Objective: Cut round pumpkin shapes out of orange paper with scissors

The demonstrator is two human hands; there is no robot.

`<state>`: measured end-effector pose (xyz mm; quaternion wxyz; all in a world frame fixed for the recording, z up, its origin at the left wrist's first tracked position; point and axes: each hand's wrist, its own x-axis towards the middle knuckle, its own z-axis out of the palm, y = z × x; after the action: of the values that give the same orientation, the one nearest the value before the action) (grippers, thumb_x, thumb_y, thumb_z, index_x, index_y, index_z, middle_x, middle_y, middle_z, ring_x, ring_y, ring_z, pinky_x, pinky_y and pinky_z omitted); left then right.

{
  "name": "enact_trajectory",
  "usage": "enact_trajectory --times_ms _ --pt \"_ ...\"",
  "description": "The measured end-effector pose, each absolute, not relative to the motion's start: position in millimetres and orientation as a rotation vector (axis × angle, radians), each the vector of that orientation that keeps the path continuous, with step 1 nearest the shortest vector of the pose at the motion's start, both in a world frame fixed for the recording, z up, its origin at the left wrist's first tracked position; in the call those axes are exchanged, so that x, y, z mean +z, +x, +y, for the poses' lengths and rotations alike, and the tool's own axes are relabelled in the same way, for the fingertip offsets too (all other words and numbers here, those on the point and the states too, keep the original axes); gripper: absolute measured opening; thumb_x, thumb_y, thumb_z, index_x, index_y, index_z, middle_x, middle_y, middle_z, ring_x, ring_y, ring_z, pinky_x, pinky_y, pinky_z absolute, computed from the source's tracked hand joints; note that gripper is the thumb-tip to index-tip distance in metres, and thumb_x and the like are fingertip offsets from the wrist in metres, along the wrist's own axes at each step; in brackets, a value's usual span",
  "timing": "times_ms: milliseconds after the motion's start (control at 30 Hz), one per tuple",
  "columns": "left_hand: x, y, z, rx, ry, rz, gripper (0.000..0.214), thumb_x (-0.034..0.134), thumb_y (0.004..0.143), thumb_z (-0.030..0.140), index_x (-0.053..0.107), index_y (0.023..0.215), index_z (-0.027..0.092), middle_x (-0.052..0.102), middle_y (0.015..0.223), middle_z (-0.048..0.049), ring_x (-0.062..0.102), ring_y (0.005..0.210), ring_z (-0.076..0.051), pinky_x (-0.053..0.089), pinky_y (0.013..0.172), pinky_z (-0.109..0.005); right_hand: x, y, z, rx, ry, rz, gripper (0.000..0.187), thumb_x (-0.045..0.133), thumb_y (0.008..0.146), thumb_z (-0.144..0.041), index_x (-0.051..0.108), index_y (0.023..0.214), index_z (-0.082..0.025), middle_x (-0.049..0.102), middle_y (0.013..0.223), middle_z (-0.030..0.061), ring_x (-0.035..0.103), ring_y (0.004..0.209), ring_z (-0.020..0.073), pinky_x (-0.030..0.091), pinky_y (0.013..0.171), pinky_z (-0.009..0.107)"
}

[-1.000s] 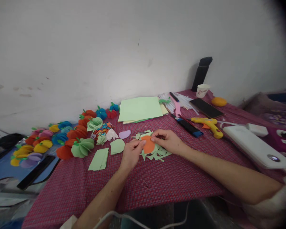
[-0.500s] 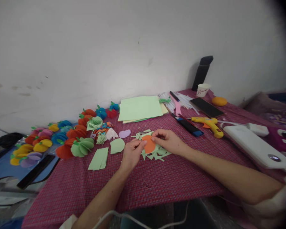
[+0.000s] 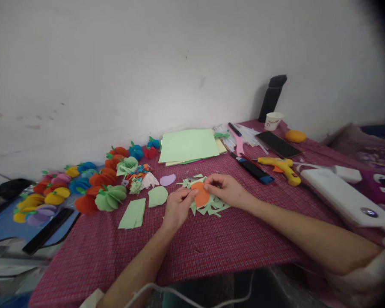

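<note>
Both my hands pinch a rounded orange paper piece [image 3: 201,196] by its edges, above a heap of light green paper scraps [image 3: 216,205]. My left hand [image 3: 179,206] grips its left edge between thumb and fingers. At the upper right edge, my right hand [image 3: 226,189] is closed on it in the same way. Left of my left hand lie a rounded light green paper piece [image 3: 157,196] and a few light green rectangles [image 3: 133,214]. A lilac paper piece [image 3: 167,179] rests just behind them.
Several finished paper pumpkins [image 3: 111,198] crowd the left side. Stacked paper sheets [image 3: 189,145] lie at the back. To the right are a box cutter [image 3: 255,170], a yellow glue gun [image 3: 280,167], a phone [image 3: 277,143], a paper cup [image 3: 273,121] and a white power bank [image 3: 346,196].
</note>
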<state>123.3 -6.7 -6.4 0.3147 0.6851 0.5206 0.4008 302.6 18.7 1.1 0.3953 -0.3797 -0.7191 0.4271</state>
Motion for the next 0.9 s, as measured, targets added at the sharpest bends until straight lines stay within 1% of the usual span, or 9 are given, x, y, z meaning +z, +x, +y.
enact_trajectory --times_ms 133,233,333,633,767,900 --pt "-7.7 123.7 -6.0 1.071 1.778 1.377 0.036 0.046 0.077 0.040 0.049 0.051 0.015 0.040 0.056 0.0024 0.040 0.056 -0.010 0.031 0.054 -0.022 1.0 300.7 19.6 1.202 -0.906 -1.703 0.014 0.054 0.073 -0.030 0.050 0.078 -0.017 0.048 0.063 -0.0035 0.041 0.051 0.0065 0.031 0.046 0.019" --pt "-8.5 124.1 -5.8 1.078 1.754 1.361 0.035 0.046 0.077 0.040 0.049 0.052 0.015 0.040 0.055 0.0026 0.040 0.056 -0.010 0.031 0.054 -0.022 0.2 298.9 21.2 1.350 -0.884 -1.547 0.026 0.060 0.069 -0.030 0.043 0.087 -0.020 0.051 0.064 -0.0048 0.045 0.052 0.0073 0.034 0.048 0.019" --pt "-9.4 124.3 -6.0 1.075 1.763 1.356 0.035 0.047 0.076 0.039 0.048 0.051 0.015 0.039 0.055 0.0028 0.039 0.056 -0.010 0.031 0.054 -0.022 -1.1 298.2 22.4 1.441 -0.886 -1.478 0.031 0.061 0.068 -0.029 0.042 0.090 -0.021 0.051 0.065 -0.0049 0.047 0.051 0.0072 0.035 0.047 0.019" --pt "-5.6 126.8 -7.6 0.988 1.716 1.326 0.036 0.047 0.074 0.042 0.046 0.052 0.015 0.036 0.054 0.0039 0.033 0.052 -0.008 0.026 0.050 -0.021 -1.5 299.1 23.2 1.450 -0.837 -1.449 0.030 0.063 0.067 -0.025 0.042 0.087 -0.021 0.047 0.061 -0.0068 0.045 0.050 0.0058 0.034 0.047 0.019" --pt "1.3 126.8 -10.4 0.913 1.702 1.252 0.034 0.050 0.072 0.043 0.050 0.054 0.014 0.039 0.054 0.0037 0.034 0.052 -0.008 0.026 0.049 -0.021 -0.6 300.2 23.7 1.452 -0.832 -1.465 0.030 0.063 0.066 -0.024 0.041 0.087 -0.021 0.048 0.062 -0.0062 0.045 0.051 0.0063 0.035 0.048 0.019" --pt "5.7 122.8 -9.9 0.834 1.702 1.217 0.037 0.046 0.073 0.044 0.051 0.055 0.013 0.041 0.051 0.0032 0.035 0.050 -0.008 0.025 0.048 -0.021 0.6 301.0 23.7 1.471 -0.844 -1.487 0.031 0.064 0.065 -0.024 0.041 0.086 -0.020 0.049 0.061 -0.0061 0.045 0.050 0.0061 0.035 0.047 0.018"
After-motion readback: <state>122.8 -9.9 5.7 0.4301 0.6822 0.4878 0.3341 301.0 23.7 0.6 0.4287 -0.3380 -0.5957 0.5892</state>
